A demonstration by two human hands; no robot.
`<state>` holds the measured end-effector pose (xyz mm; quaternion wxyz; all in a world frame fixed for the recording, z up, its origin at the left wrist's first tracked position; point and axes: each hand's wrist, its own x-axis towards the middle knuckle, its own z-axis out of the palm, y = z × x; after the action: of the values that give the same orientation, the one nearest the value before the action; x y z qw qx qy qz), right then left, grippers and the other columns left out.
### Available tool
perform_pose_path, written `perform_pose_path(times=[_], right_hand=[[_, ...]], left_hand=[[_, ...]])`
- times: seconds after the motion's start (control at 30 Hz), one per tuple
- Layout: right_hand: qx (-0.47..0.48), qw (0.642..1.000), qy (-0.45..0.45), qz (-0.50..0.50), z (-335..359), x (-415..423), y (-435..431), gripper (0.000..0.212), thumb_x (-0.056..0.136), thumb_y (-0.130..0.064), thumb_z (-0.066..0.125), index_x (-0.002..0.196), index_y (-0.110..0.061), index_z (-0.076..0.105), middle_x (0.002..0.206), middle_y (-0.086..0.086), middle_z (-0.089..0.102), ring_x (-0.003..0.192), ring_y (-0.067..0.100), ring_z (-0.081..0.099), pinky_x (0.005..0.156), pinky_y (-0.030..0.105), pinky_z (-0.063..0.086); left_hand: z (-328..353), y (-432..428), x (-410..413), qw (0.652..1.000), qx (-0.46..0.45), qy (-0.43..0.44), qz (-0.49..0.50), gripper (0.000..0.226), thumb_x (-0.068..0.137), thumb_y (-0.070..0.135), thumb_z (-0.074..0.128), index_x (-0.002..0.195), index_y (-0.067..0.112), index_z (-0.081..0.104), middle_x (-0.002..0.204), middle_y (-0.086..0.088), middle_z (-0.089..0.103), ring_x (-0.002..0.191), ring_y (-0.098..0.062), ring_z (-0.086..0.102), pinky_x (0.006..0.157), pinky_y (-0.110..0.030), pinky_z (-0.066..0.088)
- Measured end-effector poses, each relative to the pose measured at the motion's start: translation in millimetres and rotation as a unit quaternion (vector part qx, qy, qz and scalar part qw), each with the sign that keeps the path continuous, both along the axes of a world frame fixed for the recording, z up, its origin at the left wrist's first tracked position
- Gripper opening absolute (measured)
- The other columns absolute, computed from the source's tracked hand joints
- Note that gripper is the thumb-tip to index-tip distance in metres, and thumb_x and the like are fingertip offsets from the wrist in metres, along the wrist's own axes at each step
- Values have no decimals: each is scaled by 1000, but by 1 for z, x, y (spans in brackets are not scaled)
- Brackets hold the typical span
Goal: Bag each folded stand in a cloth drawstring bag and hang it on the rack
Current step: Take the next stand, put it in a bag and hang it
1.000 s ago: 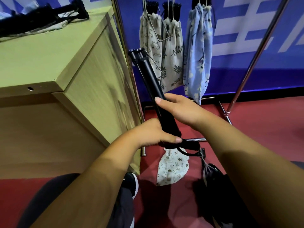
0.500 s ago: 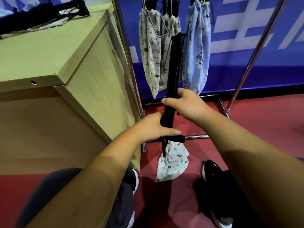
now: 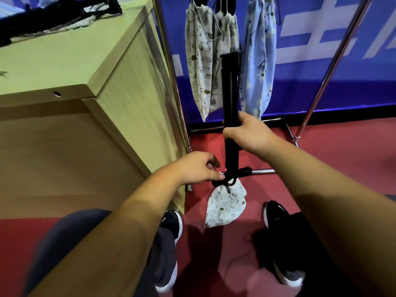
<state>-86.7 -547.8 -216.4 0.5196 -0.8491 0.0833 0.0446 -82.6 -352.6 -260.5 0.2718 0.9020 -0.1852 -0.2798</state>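
My right hand (image 3: pixel 246 131) grips the middle of a black folded stand (image 3: pixel 230 88), which stands nearly upright in front of the rack. At the stand's lower end, my left hand (image 3: pixel 199 168) pinches the mouth of a white patterned drawstring bag (image 3: pixel 227 204). The bag hangs limp below the stand's foot, above the red floor. Three filled cloth bags hang from the rack behind: two white patterned ones (image 3: pixel 199 61) and a light blue one (image 3: pixel 259 61).
A light wooden cabinet (image 3: pixel 128 99) stands close on the left, with more black stands (image 3: pixel 53 16) and cloth lying on its top. The rack's chrome poles (image 3: pixel 334 61) and base bars cross the floor ahead. My two black shoes (image 3: pixel 276 213) stand below.
The stand has swung from tilted left to nearly upright. My right hand's grip shifted on the shaft, and my left hand moved from the stand's lower end to the bag's mouth.
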Motion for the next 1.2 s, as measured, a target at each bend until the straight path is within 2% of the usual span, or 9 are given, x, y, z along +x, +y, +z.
perform_pose_path(times=[0.27,0.33,0.43,0.6,0.7,0.77,0.87,1.0,1.2], right_hand=[[-92,994,44,25,-26,0,-13,40,80,-31,82,111,-17,62,98,4,74,89,24,74,84,45,63],[-101,994,21,24,-29,0,-16,36,86,-37,81,109,-14,64,97,5,75,88,23,75,87,46,63],[-103,994,24,24,-25,-4,-18,27,100,-36,69,95,-9,71,85,10,78,77,25,78,85,48,64],[-64,947,302,92,-12,-16,-22,54,108,-54,54,100,-1,64,84,22,76,74,35,78,72,43,66],[-41,976,190,98,-11,-17,-20,34,107,-32,58,95,-2,70,75,13,79,63,24,77,52,27,55],[-136,986,16,95,-14,-11,-26,16,97,-22,62,91,-12,73,77,0,79,71,16,74,64,27,52],[-285,941,-73,167,-29,-7,-32,27,90,-36,62,108,-21,75,102,-2,75,103,24,68,91,32,51],[-473,819,112,305,-57,-18,-34,66,85,-48,65,146,-26,52,136,7,61,131,37,53,120,51,33],[-498,802,201,262,-72,-23,-34,25,98,-18,54,117,-32,65,106,-7,65,103,27,63,96,46,39]], left_hand=[[-36,-8,-10,999,11,32,-11,85,75,56,90,144,24,50,109,12,63,102,-12,66,75,-17,47],[-45,-16,-10,999,-10,32,1,70,76,51,92,130,29,55,111,14,68,106,-11,68,87,-26,54],[-54,-23,-2,999,-17,-18,43,46,77,41,91,95,32,49,88,9,64,80,-14,65,65,-30,46],[-65,-28,9,997,69,-45,7,36,75,33,81,89,29,48,84,4,63,76,-21,64,61,-33,47],[-67,-33,10,991,126,-48,-23,38,72,36,80,98,28,54,90,2,67,85,-26,67,72,-38,56],[-69,-37,13,988,140,-44,-42,37,72,35,81,97,29,54,88,2,66,83,-27,67,71,-37,57],[-66,-44,16,982,163,-62,-70,38,68,36,82,96,28,57,89,2,68,81,-25,67,71,-38,59],[-59,-58,20,969,183,-84,-140,43,68,37,86,100,27,59,85,7,65,83,-24,65,71,-37,55],[-51,-79,17,944,227,-132,-198,39,72,43,82,100,37,55,90,13,61,98,-26,65,81,-40,56]])
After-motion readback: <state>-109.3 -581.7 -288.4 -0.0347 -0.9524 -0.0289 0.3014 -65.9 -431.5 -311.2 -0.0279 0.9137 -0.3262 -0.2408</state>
